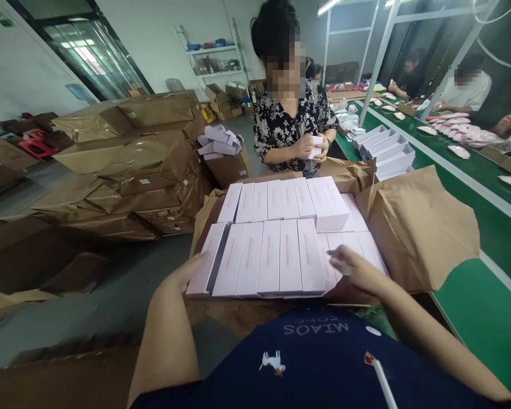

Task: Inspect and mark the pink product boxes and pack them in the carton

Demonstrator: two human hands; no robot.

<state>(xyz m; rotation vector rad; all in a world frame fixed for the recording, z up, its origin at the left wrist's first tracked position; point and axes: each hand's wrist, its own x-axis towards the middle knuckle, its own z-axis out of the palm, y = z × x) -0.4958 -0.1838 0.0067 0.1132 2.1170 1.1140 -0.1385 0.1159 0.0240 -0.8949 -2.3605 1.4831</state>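
Head view, clock positions taken from the carton [421, 233] centre: the boxes [270, 255] stood inside in two rows. The upper layer appeared partly complete: occupied from 9 o'clock through the middle, while lower boxes [370, 244] remained uncovered at 3 o'clock. A dark gap separated the leftmost front boxes. The left hand [186, 274], near 8 o'clock, touched the leftmost box; whether it gripped could not be told. The right hand [354, 266], near 4 o'clock, was unclenched and visibly held nothing. At 12 o'clock a co-worker [292, 125] held a small box [315, 147].
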